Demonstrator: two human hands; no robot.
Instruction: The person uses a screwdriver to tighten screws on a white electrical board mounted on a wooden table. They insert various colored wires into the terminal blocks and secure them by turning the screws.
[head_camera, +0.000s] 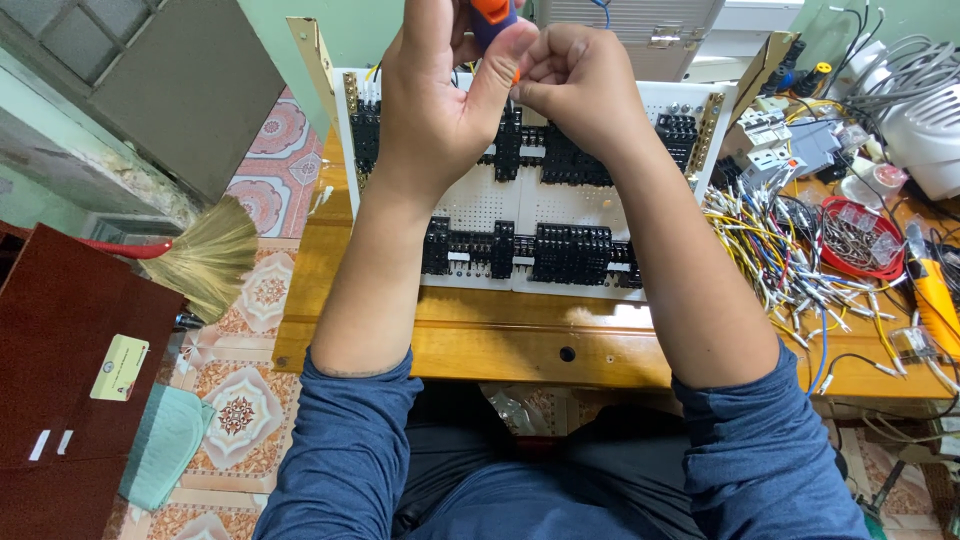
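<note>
The left hand (440, 95) is raised above the far edge of the white panel (480, 205), its fingers curled shut around an orange and purple screwdriver (492, 18). The handle sticks up between thumb and forefinger and runs out of the top of the view; the thumb lies along its right side. The tool's shaft is hidden behind the hands.

The right hand (580, 85) is closed in a loose fist, touching the left thumb. Its thumb and forefinger pinch together at a small orange bit (516, 74), just below the handle; what that bit is, I cannot tell.

The panel lies near the middle of the wooden table (500, 345), with its near edge towards the person. Two rows of black relay sockets (530, 255) cross it, one along the far edge, partly behind the hands, and one along the near edge.

Towards the table's right edge lies a heap of cut wires (780, 250), with a red bowl (870, 265) beyond it. A broom (205, 255) leans off the table's left edge.
</note>
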